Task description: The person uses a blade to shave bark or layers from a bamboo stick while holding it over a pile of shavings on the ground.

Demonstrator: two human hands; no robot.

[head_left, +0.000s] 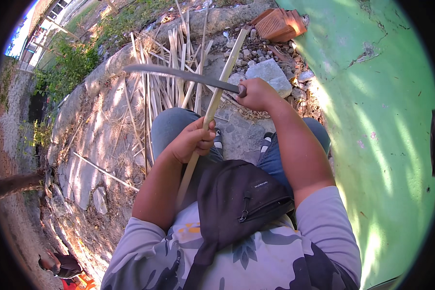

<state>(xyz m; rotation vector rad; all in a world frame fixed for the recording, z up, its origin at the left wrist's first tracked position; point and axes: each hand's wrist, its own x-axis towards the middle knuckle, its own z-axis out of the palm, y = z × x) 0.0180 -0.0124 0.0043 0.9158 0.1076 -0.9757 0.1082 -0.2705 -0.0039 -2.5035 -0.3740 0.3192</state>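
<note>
My left hand is wrapped round a long pale strip of split bamboo or wood, which slants up and away from my lap between my knees. In my right hand is the handle of a machete, its long dark blade pointing left. The blade crosses the strip a little above my left fist and appears to touch it. Which edge faces the strip is hard to see. My right fingers are partly hidden behind the fist.
A heap of pale strips lies just ahead, left of a whitish stone block. Orange roof tiles sit at the far right beside a green wall. A black bag hangs across my chest. One loose stick lies on the ground at left.
</note>
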